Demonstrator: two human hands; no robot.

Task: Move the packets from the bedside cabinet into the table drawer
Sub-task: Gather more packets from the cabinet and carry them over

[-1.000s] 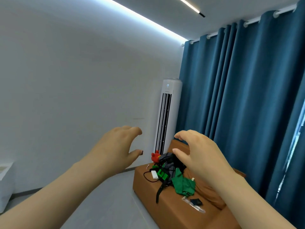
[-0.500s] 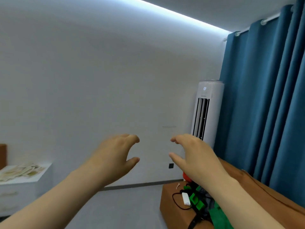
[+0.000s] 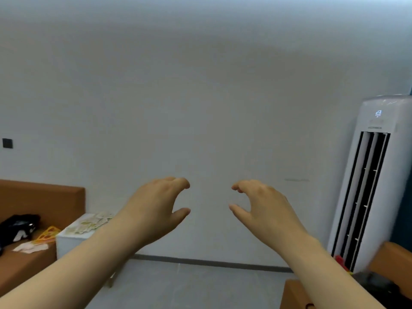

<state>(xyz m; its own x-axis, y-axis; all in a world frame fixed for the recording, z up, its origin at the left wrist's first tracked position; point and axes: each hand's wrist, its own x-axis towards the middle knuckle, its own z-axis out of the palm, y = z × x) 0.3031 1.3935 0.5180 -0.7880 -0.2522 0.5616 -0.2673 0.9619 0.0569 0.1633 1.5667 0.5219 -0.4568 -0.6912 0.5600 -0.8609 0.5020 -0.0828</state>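
Hovering apart, left hand [image 3: 153, 208] and right hand [image 3: 265, 208] (fingers [image 3: 178, 182] curled).

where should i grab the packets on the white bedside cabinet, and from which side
Likely from above, at the pile's near edge. The packets lie flat and loosely overlapped on the white cabinet top, so a grip with fingers on top and thumb slid under the edges should gather several. The left forearm hides part of the pile.
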